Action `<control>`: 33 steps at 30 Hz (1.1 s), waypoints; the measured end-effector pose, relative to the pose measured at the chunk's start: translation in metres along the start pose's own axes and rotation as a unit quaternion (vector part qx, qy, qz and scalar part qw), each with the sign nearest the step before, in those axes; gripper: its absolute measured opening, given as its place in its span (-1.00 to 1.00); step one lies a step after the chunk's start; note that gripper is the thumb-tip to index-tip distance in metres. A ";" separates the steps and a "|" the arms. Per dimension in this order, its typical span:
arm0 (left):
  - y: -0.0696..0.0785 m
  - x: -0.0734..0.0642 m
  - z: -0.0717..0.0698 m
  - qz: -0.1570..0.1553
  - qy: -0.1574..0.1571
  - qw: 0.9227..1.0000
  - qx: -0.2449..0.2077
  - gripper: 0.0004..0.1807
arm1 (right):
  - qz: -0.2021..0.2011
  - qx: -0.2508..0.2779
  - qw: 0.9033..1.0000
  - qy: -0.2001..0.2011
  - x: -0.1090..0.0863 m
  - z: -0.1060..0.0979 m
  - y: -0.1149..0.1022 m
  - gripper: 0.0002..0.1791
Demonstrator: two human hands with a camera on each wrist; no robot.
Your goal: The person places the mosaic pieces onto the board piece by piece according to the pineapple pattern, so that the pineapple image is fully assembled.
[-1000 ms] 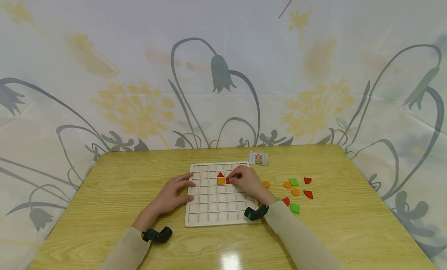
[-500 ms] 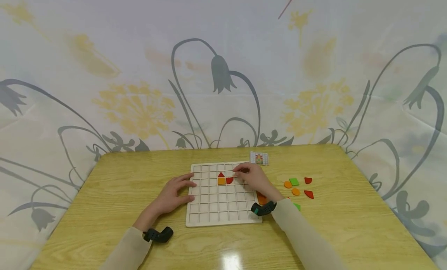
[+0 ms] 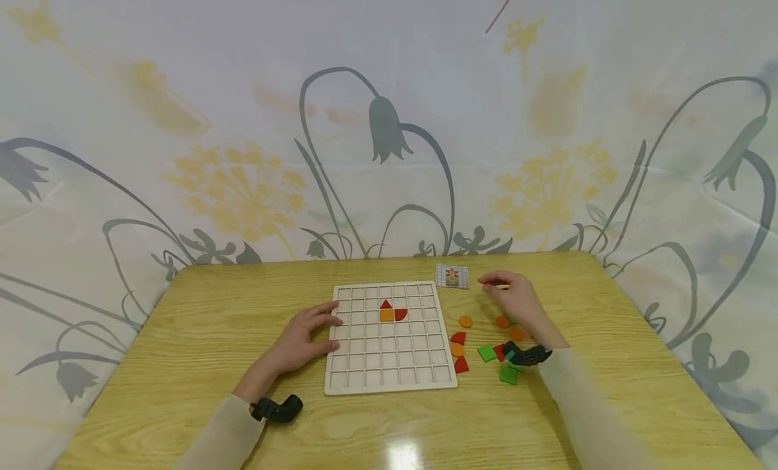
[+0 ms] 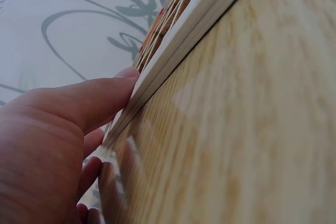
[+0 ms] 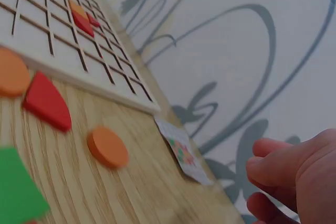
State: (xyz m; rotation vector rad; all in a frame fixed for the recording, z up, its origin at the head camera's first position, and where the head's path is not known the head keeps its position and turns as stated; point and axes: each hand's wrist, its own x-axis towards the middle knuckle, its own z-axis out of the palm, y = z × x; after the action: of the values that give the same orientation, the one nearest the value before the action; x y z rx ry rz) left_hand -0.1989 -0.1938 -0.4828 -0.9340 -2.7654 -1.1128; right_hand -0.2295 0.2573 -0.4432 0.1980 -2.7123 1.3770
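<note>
Off the board (image 3: 389, 346) now, right hand (image 3: 515, 300).

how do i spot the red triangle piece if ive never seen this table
On the yellow wood-grain table lies a pale grid board. In its far half, the red triangle sits in the cell just beyond the orange square. Its straight sides and point set it apart from the red quarter-circle beside that square.

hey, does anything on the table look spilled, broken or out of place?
Nothing stands out: no spill or damage shows. Three pieces sit in squares of the board, and the loose pieces beside it are merely scattered.
</note>
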 end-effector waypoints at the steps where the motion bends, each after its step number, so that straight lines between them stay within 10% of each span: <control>1: 0.000 0.000 0.000 -0.001 -0.001 1.000 -0.002 -0.61 | -0.001 -0.012 1.000 0.005 -0.003 -0.009 0.005 -0.72; 12: 0.001 0.000 0.002 0.003 0.001 1.000 0.003 -0.63 | 0.058 -0.091 0.994 -0.001 -0.038 -0.072 0.052 -0.64; 33: 0.001 0.000 0.000 -0.001 0.002 1.000 0.008 -0.63 | 0.023 -0.129 0.990 -0.050 -0.043 -0.074 0.064 -0.67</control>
State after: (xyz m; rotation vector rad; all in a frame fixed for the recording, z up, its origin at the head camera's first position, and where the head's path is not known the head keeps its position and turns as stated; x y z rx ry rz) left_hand -0.1986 -0.1929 -0.4825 -0.9262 -2.7695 -1.0887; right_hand -0.1948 0.3578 -0.4561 0.1895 -2.9596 1.0351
